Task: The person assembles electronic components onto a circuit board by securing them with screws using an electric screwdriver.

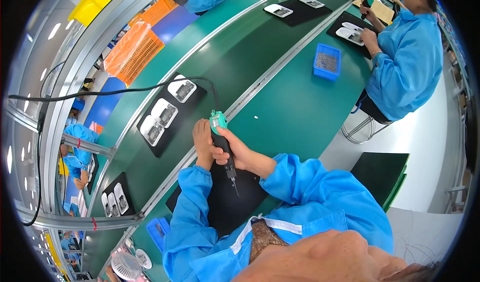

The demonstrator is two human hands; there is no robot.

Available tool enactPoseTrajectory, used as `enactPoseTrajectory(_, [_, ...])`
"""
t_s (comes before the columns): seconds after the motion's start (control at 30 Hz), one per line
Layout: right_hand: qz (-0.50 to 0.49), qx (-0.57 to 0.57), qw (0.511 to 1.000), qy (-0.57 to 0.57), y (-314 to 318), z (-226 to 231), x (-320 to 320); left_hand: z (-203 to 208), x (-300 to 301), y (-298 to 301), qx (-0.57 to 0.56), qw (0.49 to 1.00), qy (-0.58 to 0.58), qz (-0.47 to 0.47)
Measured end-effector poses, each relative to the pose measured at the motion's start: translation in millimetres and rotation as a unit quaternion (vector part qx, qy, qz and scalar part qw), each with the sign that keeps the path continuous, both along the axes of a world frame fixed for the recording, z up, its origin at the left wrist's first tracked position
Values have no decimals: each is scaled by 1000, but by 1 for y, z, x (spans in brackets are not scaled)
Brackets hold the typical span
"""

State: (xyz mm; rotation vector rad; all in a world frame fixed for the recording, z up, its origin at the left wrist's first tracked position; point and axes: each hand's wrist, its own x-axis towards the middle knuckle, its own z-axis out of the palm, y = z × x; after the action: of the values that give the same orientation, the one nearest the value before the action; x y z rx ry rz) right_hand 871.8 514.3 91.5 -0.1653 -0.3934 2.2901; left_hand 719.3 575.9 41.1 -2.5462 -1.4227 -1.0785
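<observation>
My right hand (235, 152) is wrapped round the black grip of an electric screwdriver (220, 144) with a teal top. A cable runs from that top to the upper left, and the thin bit points down over a black mat (235, 202) on the green bench. Just left of the tool is my left hand (202, 139), its fingers stretched away from me at the metal rail beside the belt. Nothing shows in it, though the fingertips are partly hidden. Closest to it on the belt lies a black tray (160, 149) with white plastic housings (165, 112) holding grey parts.
A blue bin (327, 69) of small metal parts stands on the bench, another blue bin (158, 232) at lower left. More trays of white housings lie along the green belt (220, 77). A co-worker (405, 62) sits at the right. Metal frame posts (55, 147) stand left.
</observation>
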Motion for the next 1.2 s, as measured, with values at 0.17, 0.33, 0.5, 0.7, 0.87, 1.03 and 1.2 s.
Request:
enactPoseTrajectory(0.17, [-34,17,999,10,0,4,16,6,6,-8,17,998,50,33])
enactPoseTrajectory(0.33, [-27,37,998,-33,4,11,76,7,12,-8,-12,997,40,70])
enactPoseTrajectory(0.5, [-30,71,996,-46,36,11,134,10,20,-1,-50,993,48,96])
enactPoseTrajectory(0.7, [-19,93,995,-38,69,8,165,13,28,2,-52,993,45,97])
enactPoseTrajectory(0.87, [6,109,994,-20,83,-3,173,15,35,8,-71,990,48,111])
enactPoseTrajectory(1.03, [13,99,995,-20,81,-2,175,15,39,10,-71,989,53,115])
enactPoseTrajectory(1.2, [0,118,993,-16,82,0,181,19,53,27,-50,990,100,84])
